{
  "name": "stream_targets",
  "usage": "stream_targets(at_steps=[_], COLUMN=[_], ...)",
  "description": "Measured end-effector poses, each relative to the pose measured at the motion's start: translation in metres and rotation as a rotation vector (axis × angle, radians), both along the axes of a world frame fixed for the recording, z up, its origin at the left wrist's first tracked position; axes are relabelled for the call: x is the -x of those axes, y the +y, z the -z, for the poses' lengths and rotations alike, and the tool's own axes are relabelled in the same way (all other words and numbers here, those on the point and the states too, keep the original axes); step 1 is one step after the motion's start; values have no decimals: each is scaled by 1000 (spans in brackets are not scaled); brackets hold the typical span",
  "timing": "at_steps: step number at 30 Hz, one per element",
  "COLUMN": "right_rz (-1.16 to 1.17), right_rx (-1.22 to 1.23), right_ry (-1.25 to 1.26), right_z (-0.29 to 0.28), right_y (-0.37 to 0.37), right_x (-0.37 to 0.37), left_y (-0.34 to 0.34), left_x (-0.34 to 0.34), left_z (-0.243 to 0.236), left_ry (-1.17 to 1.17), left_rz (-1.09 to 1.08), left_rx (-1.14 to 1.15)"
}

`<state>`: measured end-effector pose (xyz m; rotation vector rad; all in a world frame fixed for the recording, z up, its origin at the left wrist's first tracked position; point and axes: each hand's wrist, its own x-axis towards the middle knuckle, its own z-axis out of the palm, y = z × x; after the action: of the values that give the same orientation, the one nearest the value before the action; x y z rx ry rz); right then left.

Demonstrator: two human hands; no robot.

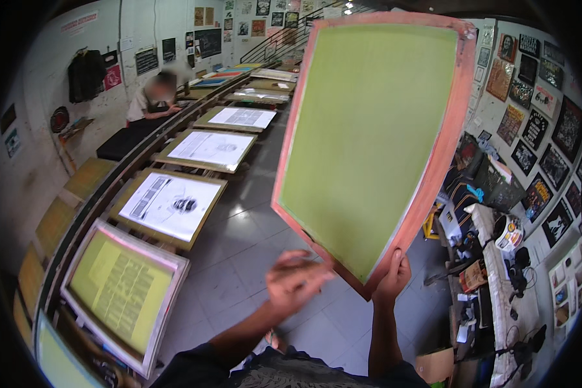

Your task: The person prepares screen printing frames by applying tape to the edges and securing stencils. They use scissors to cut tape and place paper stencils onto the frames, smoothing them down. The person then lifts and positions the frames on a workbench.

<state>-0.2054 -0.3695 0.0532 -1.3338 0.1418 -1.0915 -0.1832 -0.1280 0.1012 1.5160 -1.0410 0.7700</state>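
A large silkscreen frame (376,129) with a pinkish-red wooden rim and a plain yellow-green mesh is held up tilted in front of me. My right hand (392,277) grips its lower right edge, with the thumb on the near face of the rim. Beside the lower left edge is my left hand (296,279), somewhat blurred, its fingers apart and nothing seen in them. Whether its fingertips touch the rim I cannot tell.
At left, a long rack carries boards with printed white sheets (173,204) and a stencilled silkscreen (119,294). Another person (156,100) leans over its far side. Along the right wall, a cluttered bench (507,291) holds a helmet (509,233). Grey tiled floor (239,265) lies between.
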Motion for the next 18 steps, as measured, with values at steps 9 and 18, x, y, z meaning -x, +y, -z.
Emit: stream_targets(at_steps=[9, 18], right_rz=[241, 144], right_rx=[343, 731], right_ry=[195, 143], right_z=[20, 71], right_y=[36, 11], right_x=[-132, -313], left_y=[-128, -153], left_x=[-133, -328], left_z=[11, 40], left_ry=[446, 625], left_rz=[92, 76], left_rx=[-26, 129])
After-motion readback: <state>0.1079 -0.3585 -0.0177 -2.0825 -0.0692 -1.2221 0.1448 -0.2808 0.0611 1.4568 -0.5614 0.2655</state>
